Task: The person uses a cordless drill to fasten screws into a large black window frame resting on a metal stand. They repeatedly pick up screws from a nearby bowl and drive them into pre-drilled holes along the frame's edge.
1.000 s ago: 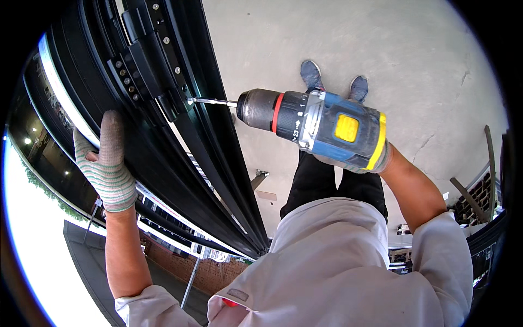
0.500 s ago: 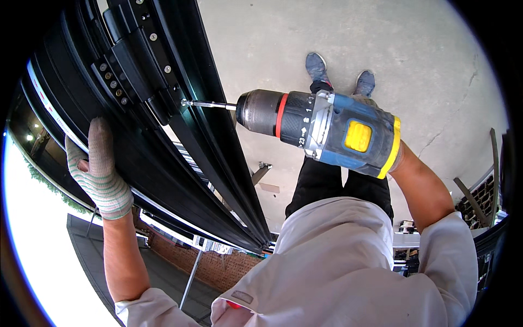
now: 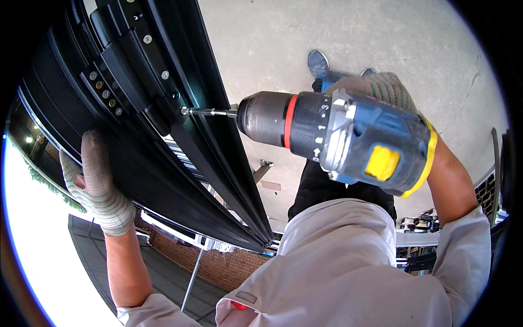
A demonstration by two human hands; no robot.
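A blue and black cordless drill (image 3: 376, 136) with a red ring and yellow trim is held in my right hand (image 3: 389, 90). My gloved fingers show beyond its body; the handle is mostly hidden. From the chuck a thin bit (image 3: 212, 112) points left, with a small silver screw (image 3: 186, 110) at its tip, against or very close to the black metal frame (image 3: 212, 158). My left hand (image 3: 103, 191), in a striped knit glove, is closed round the frame's outer edge, thumb on the near face. Beside the bit, a black hinge (image 3: 128, 65) carries several screws.
Grey concrete floor (image 3: 359, 27) lies below, with my shoe (image 3: 317, 62) standing on it. A metal support bar (image 3: 263, 171) pokes out under the frame. Brickwork (image 3: 218, 267) shows lower left, and stacked parts (image 3: 419, 223) are at the right.
The drill has shifted a little right and downward and rolled, uncovering my right glove behind it. My left hand sits slightly lower in the picture, still on the frame's edge.
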